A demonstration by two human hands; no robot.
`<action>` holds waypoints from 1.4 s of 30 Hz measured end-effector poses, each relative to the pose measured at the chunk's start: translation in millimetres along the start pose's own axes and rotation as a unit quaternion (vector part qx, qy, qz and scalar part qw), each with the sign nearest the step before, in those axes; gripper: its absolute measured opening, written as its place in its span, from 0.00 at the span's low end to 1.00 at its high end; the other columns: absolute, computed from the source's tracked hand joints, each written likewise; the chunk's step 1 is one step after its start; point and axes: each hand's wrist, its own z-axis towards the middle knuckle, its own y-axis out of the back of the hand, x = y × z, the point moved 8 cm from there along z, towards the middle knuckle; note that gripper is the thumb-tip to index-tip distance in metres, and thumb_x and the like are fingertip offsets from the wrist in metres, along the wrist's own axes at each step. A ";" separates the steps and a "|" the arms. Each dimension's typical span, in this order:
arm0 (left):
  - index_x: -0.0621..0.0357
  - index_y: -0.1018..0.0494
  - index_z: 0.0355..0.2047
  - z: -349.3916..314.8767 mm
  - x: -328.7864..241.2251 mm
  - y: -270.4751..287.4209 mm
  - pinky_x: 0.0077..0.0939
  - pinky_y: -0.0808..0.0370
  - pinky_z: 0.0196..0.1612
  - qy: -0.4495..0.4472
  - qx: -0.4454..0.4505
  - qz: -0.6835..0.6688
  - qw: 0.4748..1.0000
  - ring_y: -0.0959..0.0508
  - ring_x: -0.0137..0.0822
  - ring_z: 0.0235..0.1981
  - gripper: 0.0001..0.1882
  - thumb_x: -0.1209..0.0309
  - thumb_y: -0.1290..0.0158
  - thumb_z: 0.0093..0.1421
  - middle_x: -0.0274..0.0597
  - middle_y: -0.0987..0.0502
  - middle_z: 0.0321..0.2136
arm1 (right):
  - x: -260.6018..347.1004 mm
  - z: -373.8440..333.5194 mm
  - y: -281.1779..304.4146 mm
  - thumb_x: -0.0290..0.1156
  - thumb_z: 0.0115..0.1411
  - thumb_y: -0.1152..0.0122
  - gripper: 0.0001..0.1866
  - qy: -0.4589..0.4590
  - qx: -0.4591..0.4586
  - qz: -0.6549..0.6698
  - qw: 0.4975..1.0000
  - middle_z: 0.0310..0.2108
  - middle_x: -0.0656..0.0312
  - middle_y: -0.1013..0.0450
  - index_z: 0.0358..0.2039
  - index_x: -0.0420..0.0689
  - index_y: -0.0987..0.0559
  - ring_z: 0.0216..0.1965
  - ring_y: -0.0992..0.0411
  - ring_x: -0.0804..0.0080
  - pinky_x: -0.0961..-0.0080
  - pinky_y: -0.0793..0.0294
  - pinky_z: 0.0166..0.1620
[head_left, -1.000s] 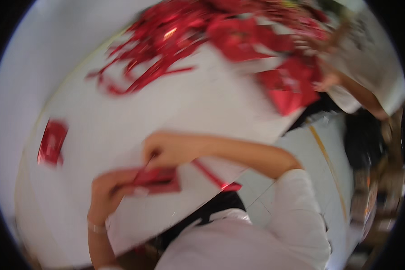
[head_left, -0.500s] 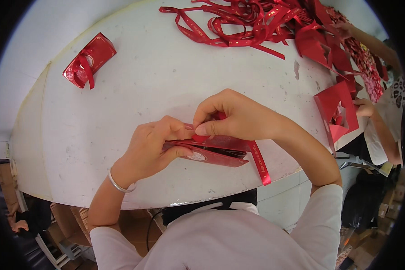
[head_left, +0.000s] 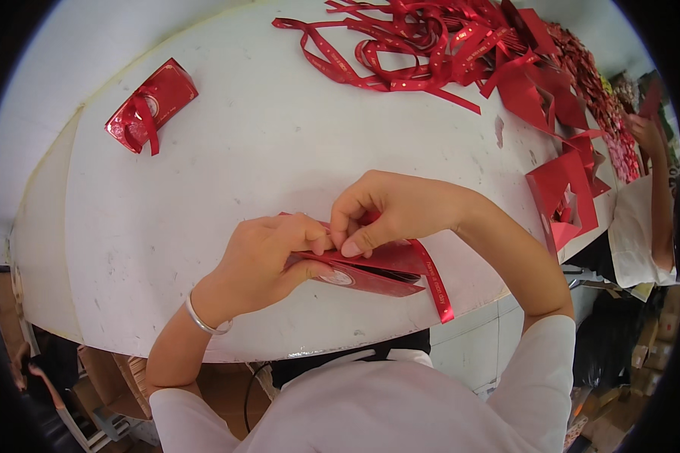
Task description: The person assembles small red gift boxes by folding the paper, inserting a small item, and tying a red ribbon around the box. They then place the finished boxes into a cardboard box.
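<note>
At lower centre of the frame, the left hand (head_left: 261,260) is clamping the flat red box (head_left: 363,272) against the worktop (head_left: 279,151), while the right hand (head_left: 389,211) is pinching the ribbon (head_left: 434,283) over it. Tying seems under way; next likely needs a steady pull.

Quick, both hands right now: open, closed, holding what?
Left hand: closed on the flat red box, gripping its left end.
Right hand: fingers pinched shut on the red ribbon at the box's top.
</note>
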 end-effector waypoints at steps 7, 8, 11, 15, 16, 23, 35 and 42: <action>0.56 0.33 0.30 3.0 -1.8 1.9 0.26 0.29 0.26 -0.002 0.019 -0.003 1.000 0.26 0.39 0.23 0.18 0.69 0.35 0.44 0.37 0.26 0.23 | 7.7 5.3 3.5 0.24 0.53 0.39 0.04 0.040 -0.007 -0.064 0.997 0.22 0.67 0.28 0.28 0.38 0.23 0.24 0.35 0.83 0.84 0.36 0.26; 0.56 0.33 0.30 2.8 -1.9 1.5 0.27 0.29 0.27 0.003 0.020 0.000 1.000 0.25 0.39 0.23 0.17 0.69 0.36 0.44 0.37 0.26 0.23 | 8.3 6.2 2.3 0.24 0.53 0.39 0.04 0.055 -0.002 -0.057 0.997 0.22 0.67 0.28 0.28 0.38 0.23 0.24 0.35 0.83 0.84 0.36 0.26; 0.55 0.33 0.29 2.1 -1.9 -0.4 0.27 0.29 0.27 0.012 0.025 0.009 1.000 0.25 0.38 0.23 0.17 0.69 0.36 0.44 0.37 0.26 0.24 | 8.8 4.4 -1.0 0.24 0.52 0.39 0.03 0.016 0.032 -0.078 0.996 0.22 0.67 0.29 0.28 0.38 0.23 0.24 0.35 0.82 0.83 0.35 0.26; 0.57 0.33 0.28 5.1 2.9 -0.4 0.24 0.27 0.28 0.033 0.030 -0.004 0.999 0.24 0.36 0.23 0.17 0.72 0.34 0.43 0.38 0.25 0.24 | 6.2 8.1 -0.6 0.23 0.52 0.39 0.04 0.046 0.035 -0.065 0.996 0.22 0.67 0.29 0.30 0.38 0.22 0.23 0.35 0.82 0.83 0.35 0.26; 0.58 0.33 0.28 5.5 4.4 -0.2 0.22 0.26 0.28 0.045 0.030 -0.014 0.998 0.23 0.35 0.23 0.17 0.74 0.34 0.42 0.39 0.25 0.23 | 5.6 8.8 0.8 0.23 0.52 0.39 0.04 0.055 0.026 -0.063 0.996 0.22 0.67 0.29 0.30 0.38 0.22 0.24 0.35 0.82 0.83 0.35 0.27; 0.55 0.29 0.29 1.2 -23.0 5.8 0.28 0.28 0.33 -0.064 -0.066 0.153 0.984 0.24 0.38 0.30 0.17 0.69 0.35 0.41 0.36 0.24 0.27 | 15.3 0.8 7.3 0.22 0.52 0.40 0.06 0.088 -0.038 -0.096 0.991 0.25 0.66 0.27 0.32 0.38 0.21 0.27 0.33 0.80 0.82 0.32 0.33; 0.53 0.27 0.31 -5.9 -16.1 6.6 0.29 0.31 0.36 -0.049 -0.091 0.152 0.983 0.28 0.37 0.28 0.16 0.65 0.36 0.41 0.33 0.25 0.25 | 24.2 12.2 2.8 0.19 0.49 0.40 0.03 0.060 0.024 -0.141 0.988 0.24 0.66 0.27 0.26 0.39 0.23 0.27 0.33 0.80 0.82 0.32 0.32; 0.53 0.28 0.32 -7.8 -20.8 7.4 0.35 0.31 0.42 -0.064 -0.103 0.149 0.981 0.27 0.37 0.32 0.19 0.65 0.35 0.40 0.34 0.24 0.31 | 21.0 -0.9 5.0 0.20 0.49 0.40 0.06 0.116 -0.016 -0.132 0.984 0.29 0.64 0.26 0.31 0.40 0.22 0.31 0.31 0.77 0.79 0.31 0.37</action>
